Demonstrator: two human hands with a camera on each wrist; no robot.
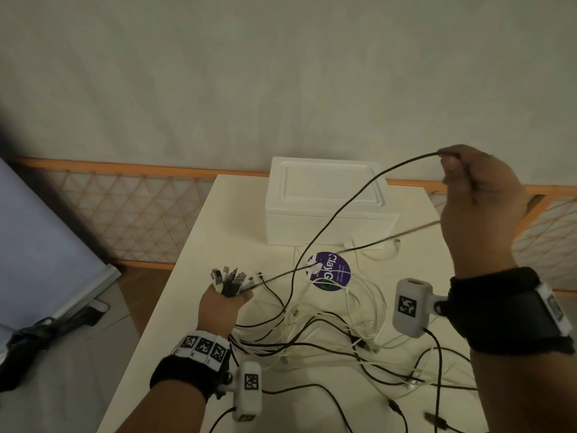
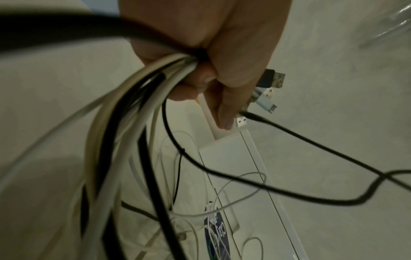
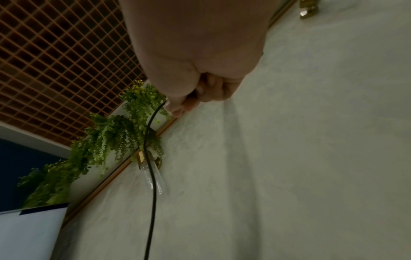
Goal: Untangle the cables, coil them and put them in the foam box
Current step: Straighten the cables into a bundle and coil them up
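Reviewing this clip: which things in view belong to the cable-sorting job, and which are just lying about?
Part of the job:
- left hand gripping the bunch of cable ends
- right hand pinching the black cable
- tangled cables on the table
- foam box, lid on

Just lying about:
- purple sticker
- hanging greenery

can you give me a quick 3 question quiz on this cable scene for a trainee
1. True or false: the foam box has its lid on.
2. What does the left hand grip? A) one white cable B) a bundle of cable plug ends C) the purple sticker
3. Fill in: the right hand holds a raised ____ cable pinched in its fingers.

Key
1. True: the lid sits closed on the box at the far side of the table.
2. B: plugs stick up out of the fist while loose cables trail across the table.
3. Black.
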